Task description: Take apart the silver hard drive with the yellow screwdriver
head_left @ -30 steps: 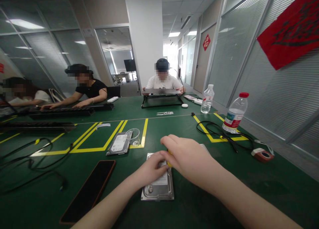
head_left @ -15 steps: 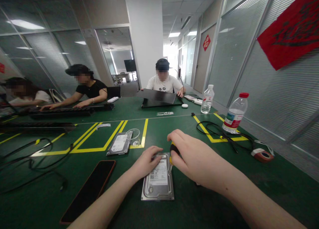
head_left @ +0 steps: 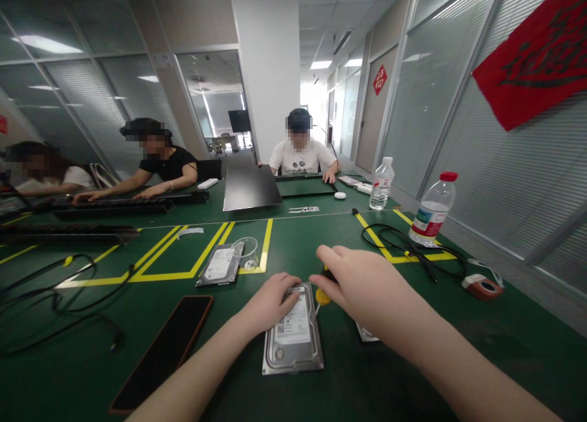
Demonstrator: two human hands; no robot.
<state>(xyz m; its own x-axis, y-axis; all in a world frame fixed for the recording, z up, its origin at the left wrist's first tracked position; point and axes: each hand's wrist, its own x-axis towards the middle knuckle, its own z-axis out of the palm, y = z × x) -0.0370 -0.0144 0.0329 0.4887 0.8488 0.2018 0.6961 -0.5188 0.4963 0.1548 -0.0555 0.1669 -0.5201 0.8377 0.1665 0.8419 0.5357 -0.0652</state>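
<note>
A silver hard drive [head_left: 293, 342] with a white label lies on the green table in front of me. My left hand [head_left: 274, 299] grips its upper left side, with the thumb over the label. In my right hand [head_left: 351, 281] is a screwdriver [head_left: 323, 296] with a black and yellow handle, held tilted. Its thin shaft points down to the drive's right edge; I cannot tell whether the tip sits in a screw. Another metal piece [head_left: 367, 333], perhaps a second drive, is mostly hidden under my right wrist.
Left of the hands lie a phone [head_left: 165, 351], another hard drive [head_left: 219, 265] and a clear plastic cup [head_left: 248, 254]. Black cables [head_left: 413, 244] and two bottles stand at the right, one red-capped [head_left: 433, 209]. Across the table a person handles a dark panel [head_left: 253, 188].
My right hand has shifted slightly right and down, showing more of the screwdriver. The drive has slid a little toward me. Across the table, the dark panel has moved left off its frame.
</note>
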